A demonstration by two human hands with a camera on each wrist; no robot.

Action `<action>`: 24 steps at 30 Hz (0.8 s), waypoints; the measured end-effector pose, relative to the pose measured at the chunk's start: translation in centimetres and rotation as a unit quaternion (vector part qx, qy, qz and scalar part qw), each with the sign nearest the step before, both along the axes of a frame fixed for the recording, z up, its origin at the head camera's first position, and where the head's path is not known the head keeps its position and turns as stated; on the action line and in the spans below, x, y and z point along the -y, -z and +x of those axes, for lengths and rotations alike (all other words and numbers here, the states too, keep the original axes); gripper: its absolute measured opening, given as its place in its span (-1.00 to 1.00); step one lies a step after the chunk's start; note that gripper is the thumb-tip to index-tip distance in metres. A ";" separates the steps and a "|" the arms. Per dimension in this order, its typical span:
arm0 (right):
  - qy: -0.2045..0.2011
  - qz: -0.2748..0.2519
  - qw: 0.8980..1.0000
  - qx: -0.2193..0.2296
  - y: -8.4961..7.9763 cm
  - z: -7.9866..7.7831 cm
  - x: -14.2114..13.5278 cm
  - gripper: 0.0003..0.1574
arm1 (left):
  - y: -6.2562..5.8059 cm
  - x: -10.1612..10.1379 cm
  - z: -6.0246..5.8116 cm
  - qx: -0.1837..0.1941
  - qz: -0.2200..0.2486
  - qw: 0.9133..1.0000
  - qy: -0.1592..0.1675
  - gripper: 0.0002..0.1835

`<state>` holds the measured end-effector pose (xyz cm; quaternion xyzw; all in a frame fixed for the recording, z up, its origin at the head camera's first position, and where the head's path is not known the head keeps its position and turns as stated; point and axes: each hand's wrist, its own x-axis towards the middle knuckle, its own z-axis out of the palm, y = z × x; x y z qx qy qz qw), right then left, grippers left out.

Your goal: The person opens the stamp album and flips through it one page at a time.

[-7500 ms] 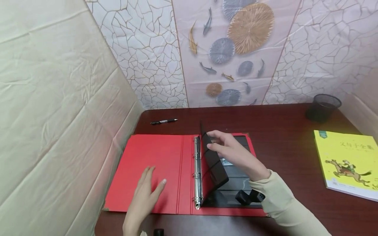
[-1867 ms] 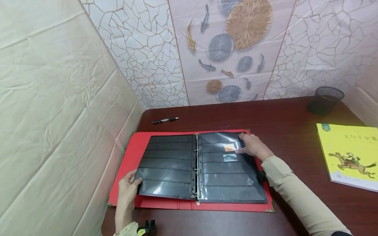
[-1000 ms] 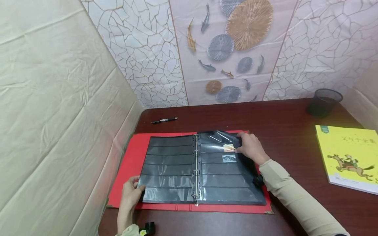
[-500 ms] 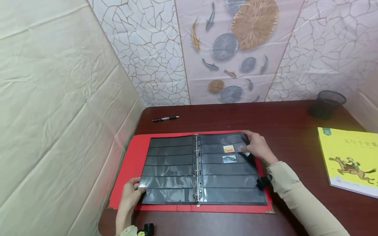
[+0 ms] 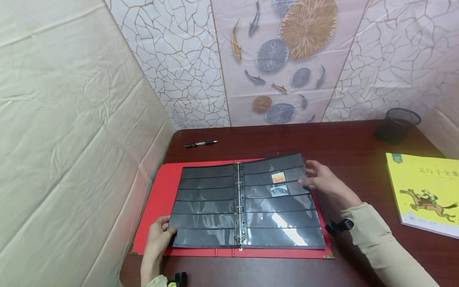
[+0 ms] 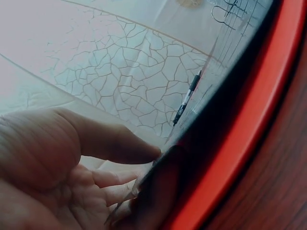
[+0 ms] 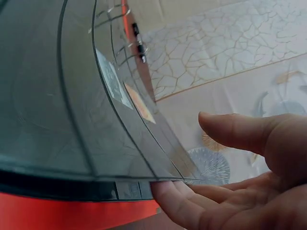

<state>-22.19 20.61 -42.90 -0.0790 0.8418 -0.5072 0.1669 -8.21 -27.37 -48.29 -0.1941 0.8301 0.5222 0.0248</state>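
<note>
A red ring binder point(image 5: 157, 193) lies spread on the desk, with black stock pages of clear strips on its metal rings point(image 5: 239, 209). My left hand point(image 5: 156, 239) pinches the left page point(image 5: 205, 196) by its outer edge near the lower corner, thumb on top and fingers beneath. Two stamps, one orange point(image 5: 278, 177) and one grey-blue point(image 5: 279, 191), sit in strips of the right page point(image 5: 265, 209). That page's outer edge is raised over the fingertips of my right hand point(image 5: 330, 184). In the right wrist view, the thumb point(image 7: 235, 129) stands away from the page.
Behind the binder lies a black pen point(image 5: 201, 144). To the right is a yellow book point(image 5: 423, 191) with a horse on its cover, and a black mesh cup point(image 5: 397, 125) stands at the back right. A cream cloth wall point(image 5: 89, 139) borders the left side.
Since the oldest frame, pages have been turned over to the left, and my left hand has taken that page's edge. Lately my right thumb has come off the right page, whose upper corner has risen.
</note>
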 end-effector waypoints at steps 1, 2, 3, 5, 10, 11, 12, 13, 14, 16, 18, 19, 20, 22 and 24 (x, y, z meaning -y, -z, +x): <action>-0.005 0.000 1.000 0.007 -0.1 0.3 -0.1 0.02 | 0.0 0.0 0.1 0.001 -0.005 1.000 0.000 -0.53; -0.011 -0.002 1.000 0.011 -0.2 0.6 -0.2 -0.02 | 0.0 -0.1 0.2 0.003 -0.012 1.000 -0.001 -0.53; -0.018 -0.004 1.000 0.013 -0.2 0.9 -0.2 -0.06 | -0.1 -0.1 0.3 0.005 -0.019 1.000 -0.002 -0.54; -0.030 -0.005 0.999 0.024 -0.3 1.6 -0.3 -0.10 | -0.2 -0.2 0.4 0.006 -0.030 1.000 -0.003 -0.55; -0.048 -0.025 0.997 0.048 -0.6 3.0 -0.5 -0.10 | -0.7 -0.5 0.7 -0.001 -0.071 0.997 -0.008 -0.56; -0.050 -0.027 0.997 0.045 -0.7 3.3 -0.5 -0.10 | -0.8 -0.5 0.7 -0.003 -0.084 0.996 -0.008 -0.57; -0.048 -0.031 0.997 0.043 -0.8 3.4 -0.6 -0.11 | -0.9 -0.5 0.7 -0.004 -0.096 0.995 -0.008 -0.57; -0.046 -0.038 0.997 0.041 -0.8 3.5 -0.5 -0.12 | -1.0 -0.5 0.8 -0.003 -0.104 0.995 -0.007 -0.57; -0.044 -0.038 0.998 0.036 -0.8 3.6 -0.5 -0.14 | -1.0 -0.5 0.8 -0.001 -0.112 0.994 -0.005 -0.57; -0.039 -0.040 0.998 0.023 -0.8 3.6 -0.6 -0.17 | -1.2 -0.5 0.8 0.004 -0.120 0.993 -0.002 -0.57; -0.030 -0.044 0.998 0.014 -0.8 3.6 -0.6 -0.19 | -1.4 -0.4 0.9 0.008 -0.127 0.992 0.003 -0.57; -0.025 -0.045 0.999 0.011 -0.9 3.6 -0.6 -0.20 | -1.5 -0.4 1.0 0.009 -0.131 0.991 0.005 -0.57; -0.020 -0.045 0.999 0.008 -1.0 3.6 -0.6 -0.21 | -1.7 -0.5 1.0 0.009 -0.135 0.991 0.006 -0.57; -0.007 -0.046 0.999 0.005 -1.3 3.7 -0.4 -0.22 | -2.0 -0.5 1.1 0.006 -0.147 0.989 0.010 -0.58; 0.005 -0.043 0.999 0.001 -1.8 3.9 -0.2 -0.23 | -2.3 -0.7 1.0 0.006 -0.153 0.988 0.016 -0.57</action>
